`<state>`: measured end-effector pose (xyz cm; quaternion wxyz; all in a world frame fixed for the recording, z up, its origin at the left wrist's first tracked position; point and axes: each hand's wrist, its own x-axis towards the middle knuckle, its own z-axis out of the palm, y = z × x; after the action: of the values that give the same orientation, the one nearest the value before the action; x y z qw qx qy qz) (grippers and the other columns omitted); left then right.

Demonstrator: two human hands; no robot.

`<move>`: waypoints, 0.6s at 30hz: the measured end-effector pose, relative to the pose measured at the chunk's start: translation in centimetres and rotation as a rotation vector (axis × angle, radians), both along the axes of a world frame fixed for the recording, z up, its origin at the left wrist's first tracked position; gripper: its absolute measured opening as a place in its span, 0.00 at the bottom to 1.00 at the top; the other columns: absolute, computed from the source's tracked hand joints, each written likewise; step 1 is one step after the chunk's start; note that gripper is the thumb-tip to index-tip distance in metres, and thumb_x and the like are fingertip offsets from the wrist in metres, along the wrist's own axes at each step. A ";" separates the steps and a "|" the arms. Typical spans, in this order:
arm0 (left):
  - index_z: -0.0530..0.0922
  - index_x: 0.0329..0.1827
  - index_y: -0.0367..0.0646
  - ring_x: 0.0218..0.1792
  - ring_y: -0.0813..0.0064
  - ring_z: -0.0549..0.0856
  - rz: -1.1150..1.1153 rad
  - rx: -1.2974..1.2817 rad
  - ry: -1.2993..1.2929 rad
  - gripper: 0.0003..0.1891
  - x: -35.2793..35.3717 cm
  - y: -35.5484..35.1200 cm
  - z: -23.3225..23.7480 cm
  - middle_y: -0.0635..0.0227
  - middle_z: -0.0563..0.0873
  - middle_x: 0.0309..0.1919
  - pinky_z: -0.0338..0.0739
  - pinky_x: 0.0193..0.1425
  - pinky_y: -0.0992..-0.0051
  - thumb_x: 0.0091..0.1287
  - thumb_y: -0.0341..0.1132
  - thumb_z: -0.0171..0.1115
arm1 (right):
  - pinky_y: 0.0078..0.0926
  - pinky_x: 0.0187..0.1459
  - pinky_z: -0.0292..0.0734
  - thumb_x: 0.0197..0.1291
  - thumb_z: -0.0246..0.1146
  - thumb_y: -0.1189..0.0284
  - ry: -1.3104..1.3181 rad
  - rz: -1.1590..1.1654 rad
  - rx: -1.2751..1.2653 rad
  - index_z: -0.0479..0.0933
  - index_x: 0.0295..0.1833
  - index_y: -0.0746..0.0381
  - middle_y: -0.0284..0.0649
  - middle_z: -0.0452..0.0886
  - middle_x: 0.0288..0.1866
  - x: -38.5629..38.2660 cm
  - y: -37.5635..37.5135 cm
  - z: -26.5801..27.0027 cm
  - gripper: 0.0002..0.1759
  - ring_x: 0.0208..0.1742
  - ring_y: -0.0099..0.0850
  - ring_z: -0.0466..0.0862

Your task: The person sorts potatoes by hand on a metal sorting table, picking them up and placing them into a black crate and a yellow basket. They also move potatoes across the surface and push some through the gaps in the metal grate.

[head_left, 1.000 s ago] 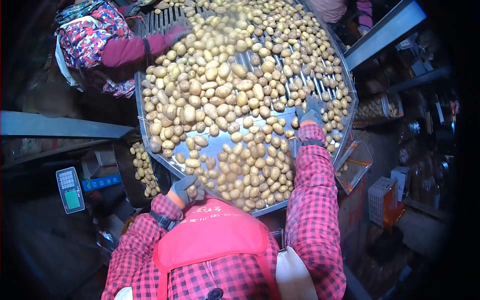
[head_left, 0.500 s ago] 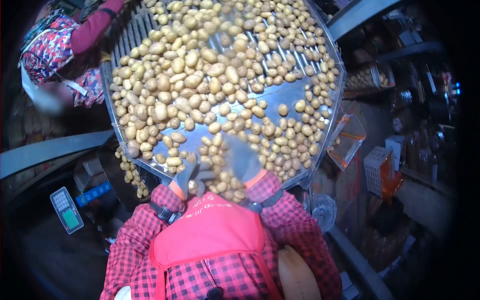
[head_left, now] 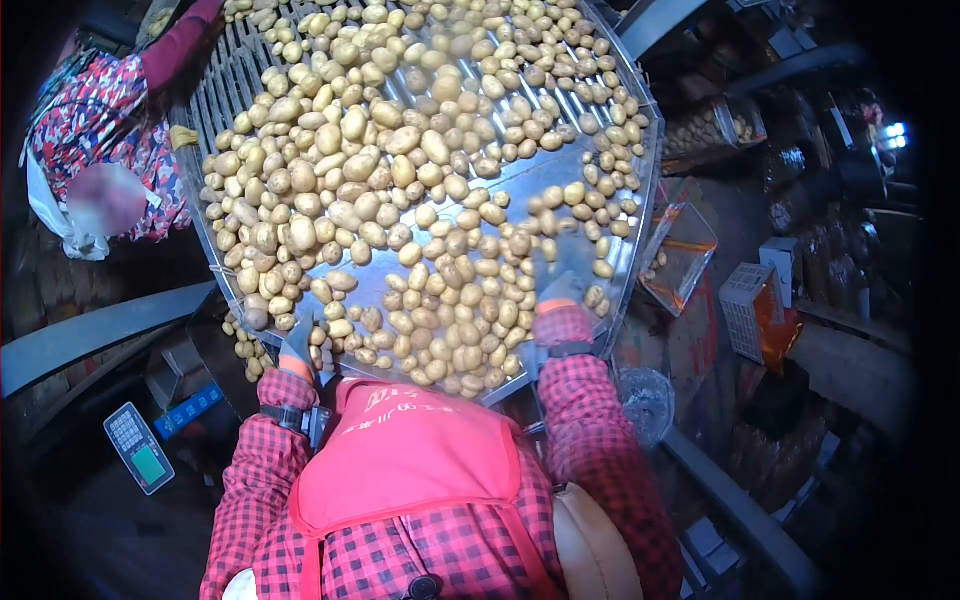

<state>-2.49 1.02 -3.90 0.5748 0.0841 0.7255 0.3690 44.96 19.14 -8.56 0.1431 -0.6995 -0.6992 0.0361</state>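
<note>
Many potatoes (head_left: 340, 190) cover a metal sorting table (head_left: 375, 275), with a dense group of them at the near edge in front of me. My left hand (head_left: 302, 338), in a grey glove with an orange cuff, is at the table's near left corner. Its fingers are stretched out beside a few potatoes at the rim. Over on the right side, my right hand (head_left: 567, 262), gloved the same way, reaches in among potatoes. Motion smears its fingers, and potatoes lie just beyond and to the left of them.
Another person (head_left: 100, 140) in a patterned garment stands at the far left. Potatoes also lie below the left rim. A scale display (head_left: 139, 448) is at lower left. To the right are a clear-sided bin (head_left: 678, 262), a white crate (head_left: 752, 310) and a metal frame bar (head_left: 735, 520).
My hands have moved apart: the left toward the near left corner, the right forward and to the right. More potatoes now lie gathered at the near middle. The view has shifted slightly.
</note>
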 end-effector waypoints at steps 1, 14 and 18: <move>0.84 0.51 0.47 0.13 0.80 0.71 -0.033 0.001 0.061 0.18 1.3 1.3 1.4 0.71 0.81 0.22 0.63 0.16 0.78 0.77 0.51 0.57 | 0.51 0.75 0.64 0.62 0.70 0.50 0.163 0.072 -0.074 0.69 0.74 0.65 0.60 0.71 0.73 -1.7 -0.6 1.0 0.42 0.75 0.55 0.70; 0.84 0.56 0.44 0.16 0.81 0.76 -0.088 0.008 -0.074 0.19 -1.3 0.5 -1.6 0.70 0.84 0.25 0.64 0.18 0.78 0.79 0.49 0.54 | 0.50 0.70 0.71 0.66 0.67 0.60 -0.048 -0.208 -0.097 0.72 0.71 0.62 0.57 0.79 0.67 3.2 -7.9 3.8 0.32 0.67 0.54 0.79; 0.83 0.58 0.42 0.14 0.81 0.74 -0.160 0.141 0.063 0.20 -1.8 -0.3 -3.6 0.69 0.83 0.24 0.62 0.16 0.77 0.79 0.48 0.54 | 0.48 0.65 0.76 0.68 0.65 0.62 0.724 -0.137 -0.279 0.71 0.74 0.62 0.58 0.81 0.64 3.1 -8.2 4.7 0.31 0.63 0.52 0.82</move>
<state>-4.29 0.72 -7.47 0.5719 0.1935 0.7064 0.3694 48.07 10.96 -3.86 0.2861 -0.6992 -0.5436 0.3658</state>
